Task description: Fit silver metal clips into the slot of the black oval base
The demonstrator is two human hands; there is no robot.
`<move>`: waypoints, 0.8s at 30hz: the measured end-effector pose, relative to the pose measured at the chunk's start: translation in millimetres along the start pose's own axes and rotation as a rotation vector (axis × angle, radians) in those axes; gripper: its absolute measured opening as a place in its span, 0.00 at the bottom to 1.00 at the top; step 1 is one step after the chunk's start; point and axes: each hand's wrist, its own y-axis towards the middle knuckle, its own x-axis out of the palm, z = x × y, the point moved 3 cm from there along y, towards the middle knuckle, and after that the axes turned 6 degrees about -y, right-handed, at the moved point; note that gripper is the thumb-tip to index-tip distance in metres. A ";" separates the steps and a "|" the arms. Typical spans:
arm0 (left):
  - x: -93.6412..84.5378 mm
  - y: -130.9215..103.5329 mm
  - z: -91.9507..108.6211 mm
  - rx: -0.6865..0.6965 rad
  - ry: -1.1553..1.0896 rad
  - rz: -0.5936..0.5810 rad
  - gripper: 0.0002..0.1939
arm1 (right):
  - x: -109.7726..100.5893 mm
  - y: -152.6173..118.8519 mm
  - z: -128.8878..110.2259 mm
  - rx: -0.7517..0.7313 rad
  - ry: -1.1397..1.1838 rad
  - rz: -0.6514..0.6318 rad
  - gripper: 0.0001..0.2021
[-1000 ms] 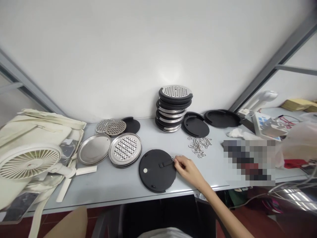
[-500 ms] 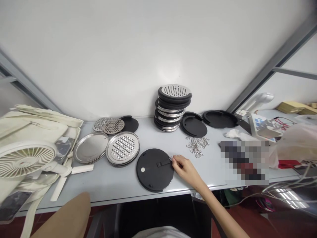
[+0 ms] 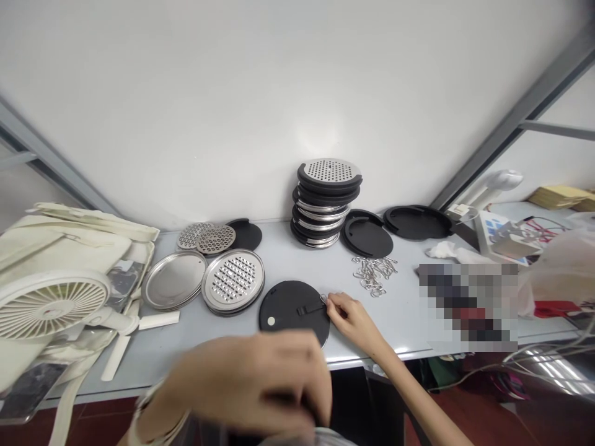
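My right hand point(image 3: 348, 319) pinches a small metal wire hook point(image 3: 324, 298) at the right edge of a round black plastic disc point(image 3: 295, 297). That disc lies flat on the table, with a pale round dot and a slot on its face. Across its near edge passes my left hand point(image 3: 260, 378), close to the camera and smeared by motion; whether its fingers hold anything is not visible. A loose pile of similar wire hooks point(image 3: 374, 272) lies beyond my right hand. Left of the disc are a round metal grater plate point(image 3: 233, 279) and plain metal discs point(image 3: 174, 280).
At the wall stands a tall stack of black and metal discs point(image 3: 325, 204). Black round holders point(image 3: 369, 237) lie to its right, perforated discs point(image 3: 216, 238) to its left. A fan point(image 3: 53, 303) and a cream bag point(image 3: 69, 238) occupy the left end; cables and plastic bags crowd the right.
My left hand has come into view from below and now covers the disc's near part. My right hand stays at the disc's edge with the wire hook.
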 end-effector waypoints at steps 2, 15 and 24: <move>0.1 18.2 -6.6 -0.010 -0.047 -0.069 0.06 | 0.2 -0.1 0.2 0.000 0.002 0.001 0.16; 46.7 64.5 -55.4 0.063 0.338 0.026 0.10 | 2.7 -0.5 2.4 0.035 0.049 -0.019 0.16; 46.5 64.8 -65.2 -0.019 0.312 0.049 0.07 | 2.3 0.7 1.5 0.037 0.038 -0.030 0.17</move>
